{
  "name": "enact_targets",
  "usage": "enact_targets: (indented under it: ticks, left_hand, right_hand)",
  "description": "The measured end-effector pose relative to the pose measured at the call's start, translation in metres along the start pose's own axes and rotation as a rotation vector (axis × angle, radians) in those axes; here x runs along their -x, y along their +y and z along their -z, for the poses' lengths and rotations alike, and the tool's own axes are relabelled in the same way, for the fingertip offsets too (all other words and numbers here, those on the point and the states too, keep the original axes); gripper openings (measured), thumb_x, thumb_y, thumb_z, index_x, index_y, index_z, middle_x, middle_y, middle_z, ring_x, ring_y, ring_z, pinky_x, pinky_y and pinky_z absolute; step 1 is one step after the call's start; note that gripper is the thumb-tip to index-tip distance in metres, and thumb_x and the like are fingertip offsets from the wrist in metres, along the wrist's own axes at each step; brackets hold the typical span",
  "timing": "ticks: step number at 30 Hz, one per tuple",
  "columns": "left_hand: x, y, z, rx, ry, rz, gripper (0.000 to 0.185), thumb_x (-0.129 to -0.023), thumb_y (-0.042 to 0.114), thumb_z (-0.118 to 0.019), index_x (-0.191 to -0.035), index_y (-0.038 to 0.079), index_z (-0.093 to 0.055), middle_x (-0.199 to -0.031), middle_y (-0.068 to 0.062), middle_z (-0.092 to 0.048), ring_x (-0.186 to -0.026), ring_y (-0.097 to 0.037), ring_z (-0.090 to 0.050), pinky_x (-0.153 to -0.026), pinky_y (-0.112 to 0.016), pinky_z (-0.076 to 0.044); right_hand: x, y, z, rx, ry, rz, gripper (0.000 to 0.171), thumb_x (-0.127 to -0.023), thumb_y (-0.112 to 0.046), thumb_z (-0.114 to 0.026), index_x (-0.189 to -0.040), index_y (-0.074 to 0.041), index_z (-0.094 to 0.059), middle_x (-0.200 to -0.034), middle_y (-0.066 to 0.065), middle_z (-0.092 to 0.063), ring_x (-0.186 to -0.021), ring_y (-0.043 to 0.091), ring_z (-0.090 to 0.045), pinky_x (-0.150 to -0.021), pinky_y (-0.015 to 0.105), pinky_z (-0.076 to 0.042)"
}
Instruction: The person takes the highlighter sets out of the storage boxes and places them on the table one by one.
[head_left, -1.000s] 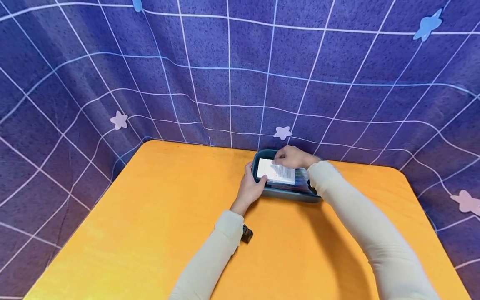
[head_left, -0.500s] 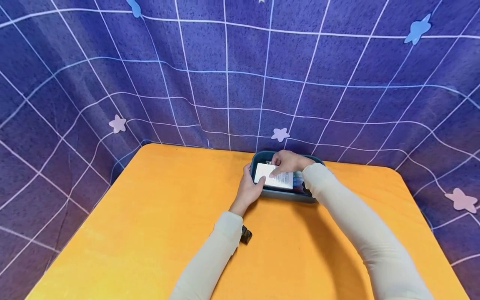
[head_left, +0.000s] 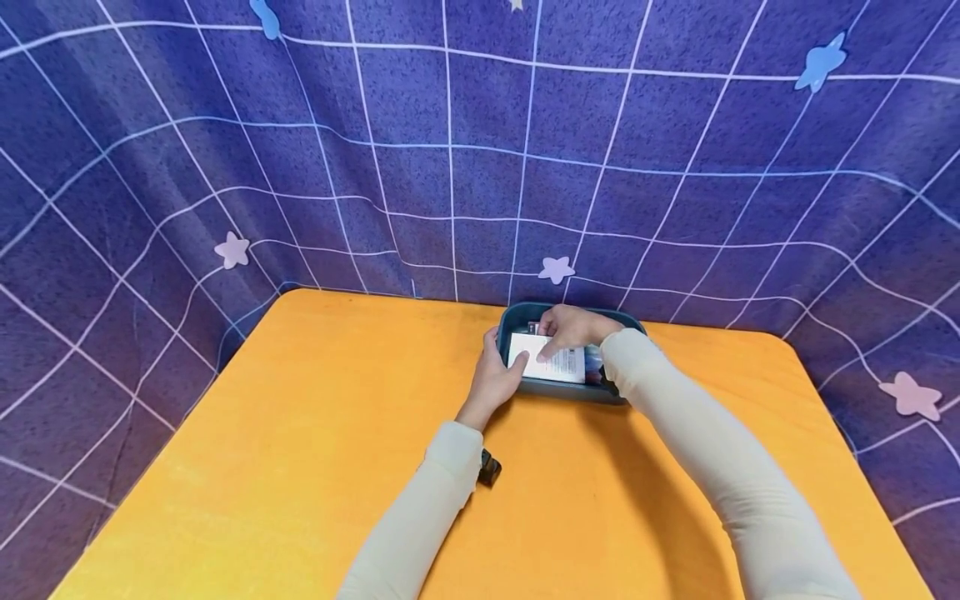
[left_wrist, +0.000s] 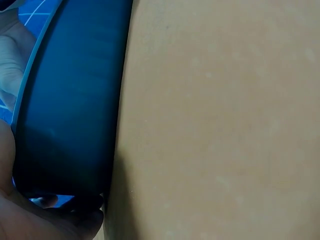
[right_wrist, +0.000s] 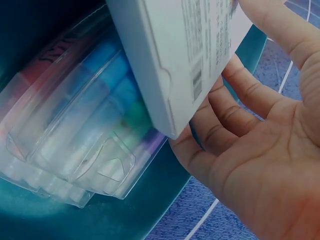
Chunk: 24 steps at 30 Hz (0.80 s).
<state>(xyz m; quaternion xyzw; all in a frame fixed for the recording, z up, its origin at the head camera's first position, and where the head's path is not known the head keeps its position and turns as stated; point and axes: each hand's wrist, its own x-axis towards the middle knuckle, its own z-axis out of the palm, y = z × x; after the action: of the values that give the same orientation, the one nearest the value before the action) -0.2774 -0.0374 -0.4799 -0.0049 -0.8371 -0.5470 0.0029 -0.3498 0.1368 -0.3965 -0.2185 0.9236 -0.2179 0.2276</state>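
Note:
A dark teal plastic bin (head_left: 564, 390) stands near the table's back edge. My left hand (head_left: 492, 377) grips its left end, fingers outside the wall and thumb over the rim beside a white box. In the left wrist view, that hand (left_wrist: 42, 217) wraps the bin's corner. My right hand (head_left: 572, 325) reaches into the bin and holds the flat white box (head_left: 562, 367), thumb on its printed face. The right wrist view shows the fingers (right_wrist: 235, 107) behind the box's edge. Next to the box lie clear plastic packs of coloured markers (right_wrist: 90, 115).
A small dark item (head_left: 533, 327) shows behind the box inside the bin. The orange tabletop (head_left: 337, 433) spreads in front and to the left. A blue-purple gridded cloth with stars (head_left: 420, 183) hangs right behind the bin.
My right thumb has slid from the box's back edge down onto its face. The box has shifted slightly toward the front wall, uncovering the dark item. My left hand keeps its grip.

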Motion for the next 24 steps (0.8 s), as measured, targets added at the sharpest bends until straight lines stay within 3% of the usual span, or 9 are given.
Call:
enact_targets:
  ticks: [10,17,24]
  left_hand:
    - [0.0010,0.0006,-0.0003,-0.005,0.004,0.011,0.071,-0.099,0.035,-0.060,-0.156,0.013,-0.022,-0.160,-0.016,-0.039,-0.148,-0.031,-0.039,-0.124,-0.050,-0.029]
    - [0.0021,0.0010,0.0001,-0.002,-0.003,0.021,0.071,-0.099,0.035,-0.060,-0.156,0.013,-0.022,-0.160,-0.016,-0.039,-0.148,-0.031,-0.039,-0.124,-0.051,-0.030]
    - [0.0029,0.0020,0.0013,-0.005,-0.015,0.020,0.072,-0.100,0.037,-0.059,-0.156,0.013,-0.021,-0.160,-0.016,-0.038,-0.148,-0.031,-0.038,-0.123,-0.052,-0.030]
  right_hand:
    - [0.0037,-0.0028,-0.0009,0.038,-0.013,-0.006,0.046,-0.082,-0.028,-0.083,-0.115,-0.002,-0.066,-0.109,0.011,-0.067,-0.094,0.020,-0.057,-0.089,0.035,-0.051]
    - [0.0038,0.0002,-0.0022,0.015,-0.036,0.029,0.034,-0.082,-0.026,-0.083,-0.103,-0.005,-0.067,-0.084,-0.001,-0.055,-0.078,0.015,-0.049,-0.070,0.026,-0.042]
    - [0.0066,0.0017,-0.0023,-0.020,-0.034,0.069,0.023,-0.083,-0.020,-0.081,-0.087,-0.009,-0.062,-0.073,-0.005,-0.044,-0.069,0.011,-0.042,-0.065,0.024,-0.036]
